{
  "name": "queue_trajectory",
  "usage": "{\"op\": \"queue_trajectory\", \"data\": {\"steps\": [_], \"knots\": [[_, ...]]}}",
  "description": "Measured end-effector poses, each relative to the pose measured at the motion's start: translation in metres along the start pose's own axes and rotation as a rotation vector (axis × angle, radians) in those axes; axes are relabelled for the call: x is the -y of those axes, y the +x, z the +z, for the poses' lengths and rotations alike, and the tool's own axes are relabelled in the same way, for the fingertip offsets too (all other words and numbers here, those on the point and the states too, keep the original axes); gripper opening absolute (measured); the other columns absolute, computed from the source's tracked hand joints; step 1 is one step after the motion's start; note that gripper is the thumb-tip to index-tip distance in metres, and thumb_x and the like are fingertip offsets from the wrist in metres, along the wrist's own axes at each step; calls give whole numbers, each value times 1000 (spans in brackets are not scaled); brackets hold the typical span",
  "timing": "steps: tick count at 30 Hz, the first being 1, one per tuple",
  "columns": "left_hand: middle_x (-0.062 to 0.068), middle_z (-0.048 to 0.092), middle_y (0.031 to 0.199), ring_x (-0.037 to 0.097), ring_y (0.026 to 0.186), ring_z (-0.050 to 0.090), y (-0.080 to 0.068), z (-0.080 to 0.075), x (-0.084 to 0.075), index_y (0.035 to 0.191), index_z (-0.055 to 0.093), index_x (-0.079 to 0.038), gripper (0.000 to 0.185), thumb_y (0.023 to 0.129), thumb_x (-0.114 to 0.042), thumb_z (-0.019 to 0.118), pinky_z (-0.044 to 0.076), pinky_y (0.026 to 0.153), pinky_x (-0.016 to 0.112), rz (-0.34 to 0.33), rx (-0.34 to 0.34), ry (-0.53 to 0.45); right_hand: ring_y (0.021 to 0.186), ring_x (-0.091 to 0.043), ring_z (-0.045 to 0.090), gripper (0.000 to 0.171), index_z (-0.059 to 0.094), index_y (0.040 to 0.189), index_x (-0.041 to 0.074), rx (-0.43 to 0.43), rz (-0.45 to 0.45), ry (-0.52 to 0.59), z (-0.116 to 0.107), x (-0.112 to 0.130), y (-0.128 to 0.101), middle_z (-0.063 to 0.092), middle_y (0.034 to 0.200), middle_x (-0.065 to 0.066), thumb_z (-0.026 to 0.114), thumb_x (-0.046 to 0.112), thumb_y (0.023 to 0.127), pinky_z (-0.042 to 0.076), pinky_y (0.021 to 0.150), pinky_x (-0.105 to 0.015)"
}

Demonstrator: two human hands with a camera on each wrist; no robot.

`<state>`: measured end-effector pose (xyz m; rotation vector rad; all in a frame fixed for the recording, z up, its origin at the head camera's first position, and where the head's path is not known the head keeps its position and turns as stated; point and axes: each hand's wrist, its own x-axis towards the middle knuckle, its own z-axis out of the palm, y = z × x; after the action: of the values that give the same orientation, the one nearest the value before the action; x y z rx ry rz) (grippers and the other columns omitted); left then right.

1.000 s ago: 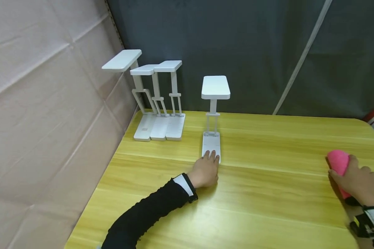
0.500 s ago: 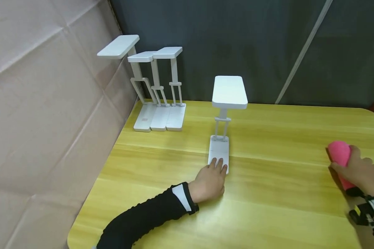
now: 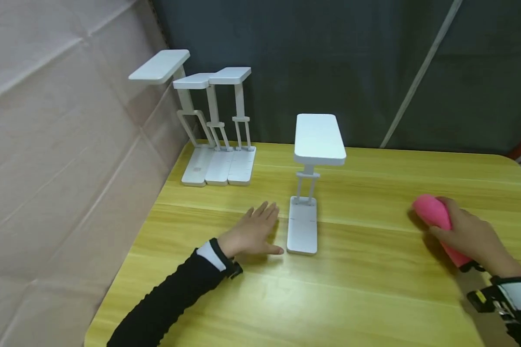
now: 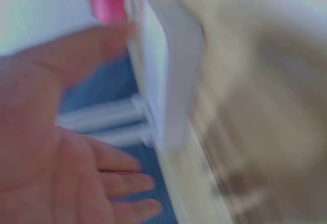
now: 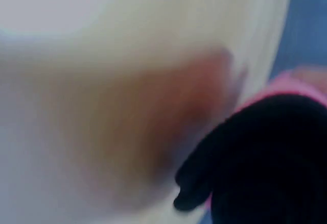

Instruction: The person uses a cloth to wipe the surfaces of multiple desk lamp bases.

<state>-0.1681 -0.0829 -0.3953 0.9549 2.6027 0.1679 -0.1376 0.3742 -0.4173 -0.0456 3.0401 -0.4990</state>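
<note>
A white folding phone stand (image 3: 302, 226) stands upright mid-table, its flat base toward me and its top plate raised on a post. Just left of that base my left hand (image 3: 253, 233) is spread, fingers straight, thumb tip close to the base's near left corner. In the left wrist view the base (image 4: 181, 66) shows edge-on beside the open palm. On the right, my right hand (image 3: 473, 236) grips a pink, rounded, soft-looking object (image 3: 431, 212) with a black end; its black part (image 5: 271, 157) fills the lower right of the blurred right wrist view.
Three similar white stands (image 3: 217, 166) stand side by side at the back left, near a pale fabric wall (image 3: 61, 159). A dark curtain (image 3: 330, 62) hangs behind the wooden table (image 3: 351, 299).
The white stand slid toward me and right under my left hand, which then left the base and moved left. My right hand moved left with the pink object. The head view shifted.
</note>
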Motion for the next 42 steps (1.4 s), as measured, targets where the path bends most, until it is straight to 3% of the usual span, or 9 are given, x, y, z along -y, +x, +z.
{"op": "queue_trajectory", "data": {"steps": [5, 8, 11, 15, 22, 38, 42], "knots": [[17, -2, 158, 27, 144, -5, 40, -2, 16, 151, -2, 1, 132, 66, -70, 71, 4, 112, 56, 64, -28, -45, 78, -21, 57, 73, 36, 143, 12, 20, -471, 27, 13, 87, 19, 59, 115, -17, 74, 20, 81, 48, 62, -40], [15, -4, 158, 26, 144, -6, 54, 3, 16, 151, -4, 0, 139, 61, -73, 72, 4, 110, 60, 88, -9, -24, 75, -17, 55, 72, 41, 141, 19, 17, -631, -42, 26, 132, 33, 59, 106, -7, 77, 23, 78, 49, 65, -38], [11, -1, 159, 26, 145, -4, 57, 7, 15, 152, -1, -2, 137, 61, -73, 73, 4, 109, 63, 73, 8, -31, 65, -13, 51, 70, 45, 139, 22, -17, -742, -115, 40, 159, 45, 54, 92, -2, 78, 29, 78, 47, 60, -32], [8, 6, 159, 26, 145, -3, 55, 11, 13, 153, 3, -5, 135, 60, -74, 72, 2, 108, 65, 62, 15, -33, 58, -12, 47, 65, 49, 138, 20, -45, -756, -154, 54, 169, 53, 53, 84, -2, 75, 31, 80, 44, 55, -29], [7, 6, 160, 25, 145, -3, 57, 8, 13, 154, 3, -6, 136, 59, -81, 66, 0, 107, 65, 53, 12, 88, 62, -9, 49, 64, 50, 137, 13, 102, -640, -45, 58, 168, 43, 56, 89, 1, 73, 29, 79, 44, 58, -28], [7, 5, 159, 24, 145, -4, 56, 5, 13, 153, 3, -6, 137, 58, -82, 65, 0, 107, 64, 37, 15, 137, 69, -2, 48, 68, 50, 139, 18, 215, -763, 72, 57, 168, -4, 55, 94, 12, 75, 24, 76, 44, 60, -24], [7, 5, 159, 24, 145, -4, 56, 6, 13, 153, 3, -6, 137, 58, -82, 65, 0, 107, 64, 37, 15, 142, 77, -2, 52, 65, 52, 137, 19, 291, -815, 143, 51, 170, -6, 61, 107, 9, 73, 18, 76, 46, 64, -24]]}}
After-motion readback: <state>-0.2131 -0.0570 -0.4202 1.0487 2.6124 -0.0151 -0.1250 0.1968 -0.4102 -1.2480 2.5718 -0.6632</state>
